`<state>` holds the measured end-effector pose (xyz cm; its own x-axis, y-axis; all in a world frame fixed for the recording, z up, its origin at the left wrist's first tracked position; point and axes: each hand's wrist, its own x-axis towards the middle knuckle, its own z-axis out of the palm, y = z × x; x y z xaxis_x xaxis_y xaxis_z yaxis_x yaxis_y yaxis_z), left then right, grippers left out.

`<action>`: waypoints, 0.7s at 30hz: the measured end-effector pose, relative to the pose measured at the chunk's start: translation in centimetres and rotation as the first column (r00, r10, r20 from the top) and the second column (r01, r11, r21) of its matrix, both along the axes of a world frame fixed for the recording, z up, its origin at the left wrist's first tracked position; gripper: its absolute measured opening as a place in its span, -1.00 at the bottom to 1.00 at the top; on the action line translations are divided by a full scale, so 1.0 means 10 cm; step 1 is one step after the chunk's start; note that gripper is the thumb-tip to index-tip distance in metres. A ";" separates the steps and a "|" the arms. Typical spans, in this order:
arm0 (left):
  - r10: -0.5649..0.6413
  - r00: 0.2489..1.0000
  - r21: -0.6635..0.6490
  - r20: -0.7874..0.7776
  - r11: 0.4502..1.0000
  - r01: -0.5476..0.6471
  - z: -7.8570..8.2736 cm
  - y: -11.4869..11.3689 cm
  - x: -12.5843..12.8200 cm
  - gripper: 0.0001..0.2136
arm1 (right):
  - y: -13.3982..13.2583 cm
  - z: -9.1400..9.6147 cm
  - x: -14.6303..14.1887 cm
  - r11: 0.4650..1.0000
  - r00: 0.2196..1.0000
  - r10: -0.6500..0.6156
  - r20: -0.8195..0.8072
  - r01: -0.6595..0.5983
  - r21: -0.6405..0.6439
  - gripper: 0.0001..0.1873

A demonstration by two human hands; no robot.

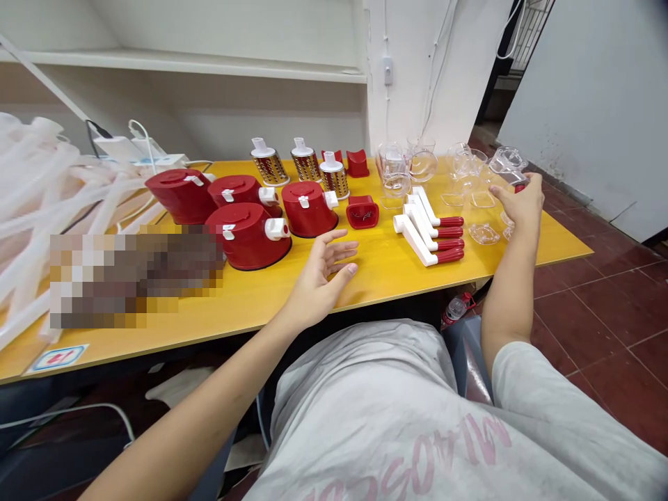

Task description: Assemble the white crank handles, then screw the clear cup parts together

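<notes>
My left hand (326, 271) hovers over the front edge of the table, fingers spread, with nothing in it. Nearest to it stands one of several red grater bases (309, 209) with white clips and side fittings. At the table's right end, my right hand (522, 202) has thumb and fingers around the lower end of a clear plastic part (509, 160). A small red bit (519, 187) shows between those fingers; the grip is partly hidden. Left of that hand lie several white cranks (417, 236) with red grips. Clear plastic hoppers (395, 177) stand behind them.
Three metal grating drums (268, 163) with white stems stand at the back, near red pushers (362, 212). Clear flat pieces (483, 234) lie at right. White plastic strips (31, 209) and a blurred-out patch (136, 278) cover the left side. A bottle (456, 308) sits below the table edge.
</notes>
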<state>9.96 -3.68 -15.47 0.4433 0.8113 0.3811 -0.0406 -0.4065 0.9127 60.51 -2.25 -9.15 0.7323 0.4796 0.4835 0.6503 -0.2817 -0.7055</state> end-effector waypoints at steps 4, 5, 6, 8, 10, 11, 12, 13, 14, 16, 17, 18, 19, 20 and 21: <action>-0.002 1.000 0.000 -0.027 1.000 0.002 0.00 0.00 0.00 -0.40 | 0.04 -0.01 0.03 1.000 1.000 0.023 -0.004 -0.023 -0.002 -0.02; -0.001 0.999 -0.001 -0.032 1.000 0.001 0.01 -0.01 0.00 -0.40 | 0.05 -0.01 0.03 1.000 1.000 0.028 0.000 -0.028 -0.001 -0.02; 0.000 0.999 -0.001 -0.037 1.000 0.000 0.01 -0.01 0.00 -0.40 | 0.05 0.00 0.02 1.000 0.999 0.032 0.004 -0.032 0.002 -0.02; 0.000 0.999 -0.001 -0.046 1.000 0.000 0.01 -0.01 0.00 -0.40 | 0.05 0.01 0.01 0.999 0.999 0.038 0.010 -0.038 0.006 -0.02; -0.006 0.999 0.003 -0.051 1.000 0.006 0.02 -0.01 0.00 -0.41 | 0.05 0.03 -0.02 0.999 0.999 0.037 0.011 -0.037 0.005 -0.01; -0.008 0.999 0.006 -0.052 1.000 0.008 0.02 -0.01 0.00 -0.41 | 0.05 0.04 -0.04 0.999 0.999 0.034 0.009 -0.034 0.000 0.00; -0.008 0.999 0.008 -0.052 1.000 0.009 0.02 -0.01 0.00 -0.41 | 0.05 0.05 -0.06 0.999 0.999 0.032 0.005 -0.032 -0.006 0.03; -0.007 0.999 0.010 -0.052 1.000 0.008 0.02 -0.01 0.00 -0.41 | 0.04 0.07 -0.08 0.999 0.999 0.032 -0.001 -0.032 -0.015 0.06; -0.005 0.999 0.011 -0.052 1.000 0.006 0.02 -0.01 0.00 -0.41 | 0.02 0.09 -0.10 0.999 0.999 0.035 -0.012 -0.036 -0.031 0.10; -0.002 0.999 0.012 -0.053 1.000 0.003 0.02 -0.01 0.00 -0.42 | -0.03 0.16 -0.15 0.997 0.999 0.039 -0.037 -0.041 -0.069 0.23; -0.001 0.999 0.012 -0.052 1.000 0.002 0.02 -0.02 0.00 -0.42 | -0.08 0.20 -0.18 0.997 0.998 0.040 -0.040 -0.043 -0.072 0.27; -0.001 0.999 0.013 -0.050 1.000 0.002 0.02 -0.02 0.00 -0.42 | -0.14 0.25 -0.22 0.997 0.998 0.044 -0.035 -0.045 -0.055 0.28; -0.001 0.999 0.015 -0.048 1.000 0.002 0.01 -0.02 0.00 -0.43 | -0.20 0.31 -0.25 0.999 0.999 0.044 -0.019 -0.044 -0.011 0.24; 0.000 0.999 0.019 -0.046 1.000 0.001 0.01 -0.02 0.01 -0.43 | -0.26 0.37 -0.30 0.997 0.999 0.046 0.006 -0.047 0.058 0.14; 0.001 0.999 0.025 -0.046 1.000 0.001 0.01 -0.02 0.01 -0.44 | -0.31 0.43 -0.35 0.990 0.998 0.050 0.034 -0.054 0.132 -0.01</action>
